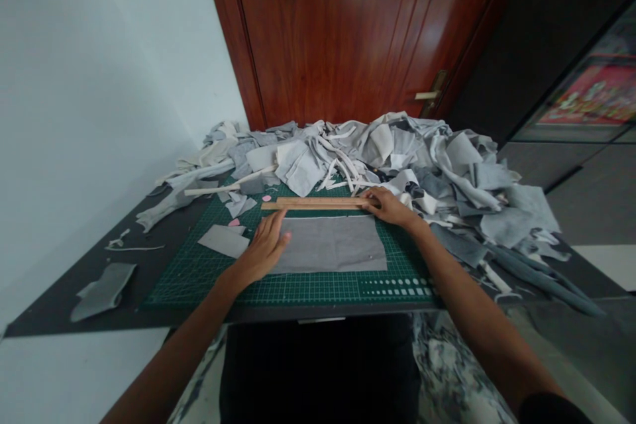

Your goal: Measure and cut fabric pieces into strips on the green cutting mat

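A grey rectangle of cloth (332, 245) lies flat on the green cutting mat (308, 286). My left hand (265, 248) rests on the cloth's left part, fingers stretched out, with the fingertips near the wooden rulers. Just beyond the cloth's far edge, what look like two wooden rulers (318, 203) lie side by side across the mat. At their right end, my right hand (386, 205) has its bent fingers closed on the ruler ends. Its fingertips are partly hidden, so I cannot tell whether it holds one ruler or both.
A large heap of grey and white fabric scraps (397, 146) runs along the table's back and right side. Smaller cloth pieces (223, 240), pink chalk pieces (234, 222) and a folded scrap (105, 290) lie to the left. A wooden door (338, 33) stands behind the dark table (64, 305).
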